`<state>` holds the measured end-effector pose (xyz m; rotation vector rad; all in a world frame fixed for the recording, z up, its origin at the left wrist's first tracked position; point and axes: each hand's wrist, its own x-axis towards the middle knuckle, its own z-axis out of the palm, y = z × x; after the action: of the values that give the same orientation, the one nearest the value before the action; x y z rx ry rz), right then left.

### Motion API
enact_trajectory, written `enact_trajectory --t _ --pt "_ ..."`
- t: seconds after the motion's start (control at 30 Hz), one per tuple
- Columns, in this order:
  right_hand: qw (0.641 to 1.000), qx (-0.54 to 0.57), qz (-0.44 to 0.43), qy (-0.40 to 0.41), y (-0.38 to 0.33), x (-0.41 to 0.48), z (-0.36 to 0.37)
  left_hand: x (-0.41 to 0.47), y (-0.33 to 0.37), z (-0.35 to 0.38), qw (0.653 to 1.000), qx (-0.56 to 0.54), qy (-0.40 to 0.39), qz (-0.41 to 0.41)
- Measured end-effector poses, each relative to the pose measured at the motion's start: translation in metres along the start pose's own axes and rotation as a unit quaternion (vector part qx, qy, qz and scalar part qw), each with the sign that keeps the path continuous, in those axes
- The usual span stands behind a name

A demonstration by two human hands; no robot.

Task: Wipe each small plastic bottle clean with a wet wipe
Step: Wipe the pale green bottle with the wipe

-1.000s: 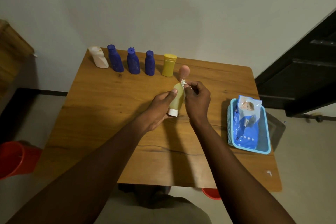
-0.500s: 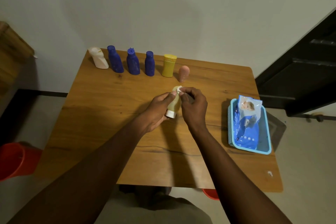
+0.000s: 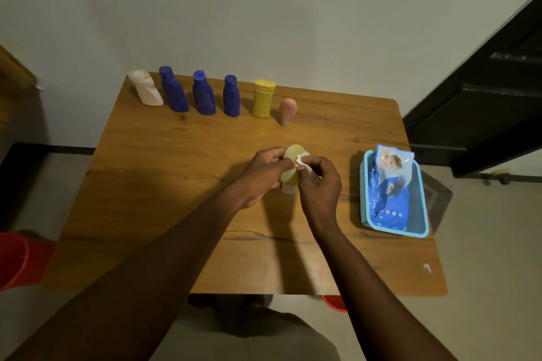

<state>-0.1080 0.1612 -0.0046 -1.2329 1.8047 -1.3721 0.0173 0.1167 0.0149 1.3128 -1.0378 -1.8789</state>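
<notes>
Head cam, the only view. Both hands meet over the wooden table, just to the 3 o'clock side of its centre.

The left hand is wrapped round a pale yellow bottle, with fingers and thumb curled on it, so it's properly clamped on. The bottle is tilted. Its rounded end points to 12 o'clock, away from the person, and its white cap peeks out below the hands at 6 o'clock. The bottle sits at 3 o'clock from the left hand and roughly 10 o'clock from the right hand.

The right hand pinches a scrunched white wet wipe in its fingertips and holds it against the upper part of the bottle. So that hand is closed on the wipe, not the bottle.

There's a row along the far edge, from 11 to 12 o'clock, well apart from the hands. It has a white bottle, three blue bottles, a yellow bottle and a pink bottle that's wider at the top.

Over at 3 o'clock, by the table's right edge, a light blue basket holds a blue wipes pack, which sticks up past the basket's far rim. There's a red bucket on the floor at 8 o'clock and a dark door at 2 o'clock.
</notes>
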Motion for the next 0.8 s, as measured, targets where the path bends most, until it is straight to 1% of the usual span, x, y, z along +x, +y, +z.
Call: enact_trajectory --t 0.2,0.33,0.5,0.6,0.8 --pt "0.995 0.054 0.064 0.046 0.008 0.022 -0.021 0.013 0.011 0.022 0.992 0.094 -0.011 0.088" --pt "0.993 0.046 0.094 0.061 0.021 0.031 -0.034 0.025 0.005 0.031 0.986 0.133 -0.035 0.098" --pt "0.991 0.004 0.129 0.031 0.042 0.038 -0.040 0.039 -0.014 0.037 0.983 0.149 -0.056 0.092" --pt "0.991 -0.007 0.130 0.004 0.049 0.040 -0.042 0.047 -0.026 0.038 0.985 0.145 -0.047 0.084" --pt "0.991 -0.019 0.129 -0.021 0.061 0.043 -0.043 0.060 -0.045 0.038 0.986 0.123 -0.044 0.101"
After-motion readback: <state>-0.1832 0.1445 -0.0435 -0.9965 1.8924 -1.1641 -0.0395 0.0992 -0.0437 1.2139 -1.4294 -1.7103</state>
